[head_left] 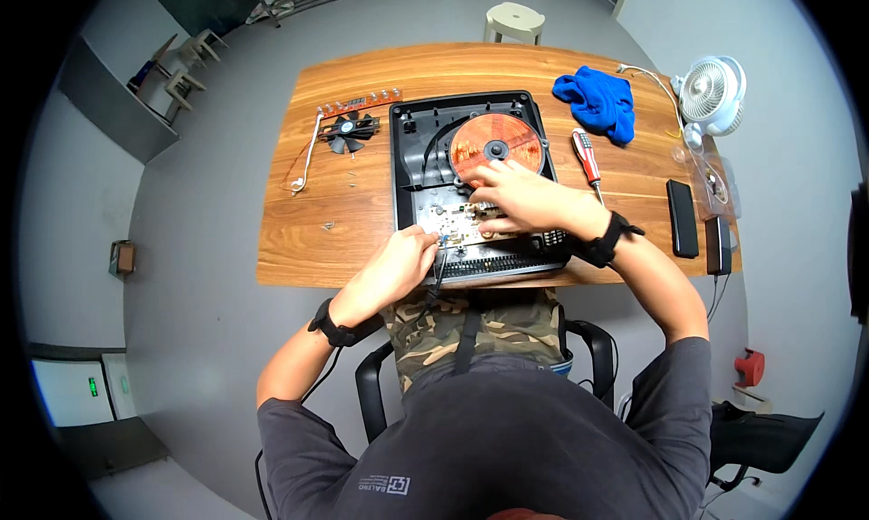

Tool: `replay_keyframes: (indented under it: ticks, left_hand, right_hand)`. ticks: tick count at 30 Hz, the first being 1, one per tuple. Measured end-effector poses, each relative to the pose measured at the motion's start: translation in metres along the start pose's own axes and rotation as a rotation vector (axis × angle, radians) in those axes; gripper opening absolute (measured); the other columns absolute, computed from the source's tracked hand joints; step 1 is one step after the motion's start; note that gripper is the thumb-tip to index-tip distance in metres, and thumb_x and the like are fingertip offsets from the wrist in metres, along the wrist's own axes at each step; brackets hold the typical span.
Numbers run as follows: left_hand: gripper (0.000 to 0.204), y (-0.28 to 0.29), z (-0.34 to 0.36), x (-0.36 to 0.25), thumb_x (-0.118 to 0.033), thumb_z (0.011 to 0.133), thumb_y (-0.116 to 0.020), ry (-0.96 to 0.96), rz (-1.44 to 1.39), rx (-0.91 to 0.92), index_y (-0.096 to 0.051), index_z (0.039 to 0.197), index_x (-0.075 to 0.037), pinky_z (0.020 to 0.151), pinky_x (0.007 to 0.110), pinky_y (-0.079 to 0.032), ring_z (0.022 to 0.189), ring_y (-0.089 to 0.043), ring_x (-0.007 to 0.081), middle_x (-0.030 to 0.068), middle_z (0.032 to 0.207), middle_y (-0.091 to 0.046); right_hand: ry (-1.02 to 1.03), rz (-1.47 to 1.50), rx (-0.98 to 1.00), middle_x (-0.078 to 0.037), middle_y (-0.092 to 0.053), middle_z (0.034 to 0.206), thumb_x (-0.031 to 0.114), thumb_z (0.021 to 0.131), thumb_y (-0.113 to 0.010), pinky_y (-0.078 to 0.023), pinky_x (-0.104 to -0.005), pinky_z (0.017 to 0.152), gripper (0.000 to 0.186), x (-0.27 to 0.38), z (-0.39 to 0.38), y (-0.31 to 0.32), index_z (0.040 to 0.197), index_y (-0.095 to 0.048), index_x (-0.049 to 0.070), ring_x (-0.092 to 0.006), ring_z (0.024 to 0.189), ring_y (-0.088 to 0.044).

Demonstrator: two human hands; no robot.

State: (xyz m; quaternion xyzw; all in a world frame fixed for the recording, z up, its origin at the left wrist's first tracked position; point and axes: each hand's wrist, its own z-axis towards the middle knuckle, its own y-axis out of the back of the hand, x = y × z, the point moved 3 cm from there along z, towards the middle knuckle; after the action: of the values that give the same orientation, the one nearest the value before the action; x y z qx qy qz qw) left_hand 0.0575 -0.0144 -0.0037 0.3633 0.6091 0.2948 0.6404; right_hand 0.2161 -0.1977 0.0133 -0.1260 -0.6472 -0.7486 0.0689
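An opened induction cooker's black housing [405, 171] lies on the wooden table in front of me. Its round copper coil [493, 140] sits in the far right part, and a pale circuit board [460, 223] covers the near part. My left hand [405, 259] is closed, fingertips pinched at the board's left end, beside a black cord [440, 271]. Over the board's right side and the coil's near edge reaches my right hand [518, 199]. Its fingers are apart and hold nothing that shows; it hides part of the board.
Left of the housing lie a black cooling fan [348, 133], a red-orange control strip [360, 103] with a white cable, and small screws [328, 225]. To the right are a red screwdriver [587, 156], blue cloth [599, 102], black phone [682, 218], and white desk fan [711, 93].
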Motion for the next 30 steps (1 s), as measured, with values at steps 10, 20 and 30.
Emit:
replay_keyframes:
  ticks: [10,20,30]
  left_hand:
    - [0.018,0.037,0.002,0.009,-0.010,0.091,-0.068,-0.063,-0.082,-0.230,-0.074,0.102,0.004,0.077,0.044,-0.055,0.085,-0.070,0.0376,0.0220,0.093,-0.071]
    - [0.017,0.097,0.008,0.155,-0.003,0.086,-0.071,0.305,0.164,-0.425,-0.074,0.100,0.005,0.083,0.042,-0.058,0.091,-0.073,0.0345,0.0230,0.097,-0.073]
    - [0.018,0.079,0.035,0.171,-0.008,0.085,-0.076,0.293,0.251,-0.340,-0.076,0.098,0.004,0.084,0.044,-0.057,0.091,-0.072,0.0378,0.0235,0.095,-0.074]
  right_hand:
    - [-0.688,-0.150,-0.248,-0.015,-0.067,0.096,0.027,0.091,-0.068,-0.053,-0.0454,0.077,0.025,-0.114,-0.080,0.058,0.093,-0.060,0.004,-0.0358,0.092,-0.067]
    - [-1.043,-0.250,-0.147,-0.029,-0.069,0.105,0.051,0.095,-0.064,-0.056,-0.0528,0.084,0.058,-0.166,-0.113,0.011,0.115,-0.053,-0.002,-0.0457,0.097,-0.069]
    - [-1.022,-0.239,-0.241,-0.033,-0.070,0.097,0.046,0.090,-0.070,-0.057,-0.0515,0.082,0.055,-0.201,-0.122,-0.015,0.105,-0.064,-0.007,-0.0475,0.092,-0.069]
